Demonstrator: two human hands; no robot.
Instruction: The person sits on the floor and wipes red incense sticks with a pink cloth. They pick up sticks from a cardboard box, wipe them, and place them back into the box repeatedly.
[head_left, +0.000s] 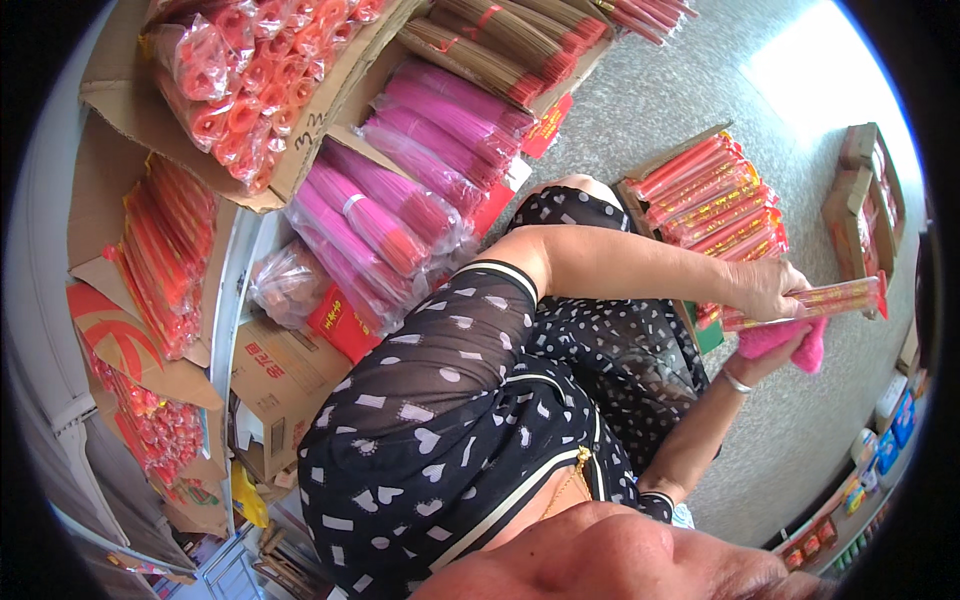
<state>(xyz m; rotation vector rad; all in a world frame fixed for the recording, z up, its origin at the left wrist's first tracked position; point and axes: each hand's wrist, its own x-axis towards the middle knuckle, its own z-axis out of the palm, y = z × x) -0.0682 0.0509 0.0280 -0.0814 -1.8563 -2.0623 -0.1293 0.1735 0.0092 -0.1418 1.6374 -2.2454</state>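
My left hand (772, 289) grips a long, narrow, clear-wrapped red packet with gold writing (844, 298). Just below it in the picture, my right hand (765, 361), with a bracelet at the wrist, holds a fluffy pink cloth (808, 351) against the packet's underside. My right fingers are partly hidden by the cloth. Beside both hands, a cardboard box holds a row of similar red packets (712, 202), their wrappers shiny and printed in gold.
Bundles of pink incense sticks (390, 202) and brown ones (480, 45) lie in boxes at upper left. A carton of wrapped red rolls (247, 97) stands nearest the left rim. More cartons (851, 217) are on the speckled floor (825, 420) at right. Shelved goods (855, 495) line the lower right.
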